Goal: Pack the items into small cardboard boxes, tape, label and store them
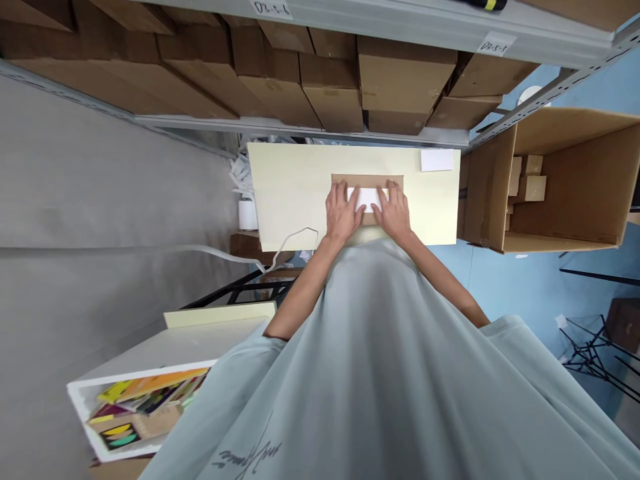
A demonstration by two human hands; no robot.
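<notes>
A flat brown cardboard box (367,181) lies on the cream tabletop (290,193), in front of my body. On its upper face is a white label (369,199), with a small orange spot near its right end. My left hand (343,212) rests on the box's left part, fingers spread, with the thumb and index finger at the label's left end. Over the right part lies my right hand (394,212), its fingers also spread and its thumb and index finger touching the label's right end. Both palms face down.
White paper (437,160) lies at the table's back right. A large open carton (560,230) holding small boxes stands to the right. Shelved cartons (410,80) line the back. A white cable (295,233) crosses the table's left front; a white bin (145,373) holds colourful packets.
</notes>
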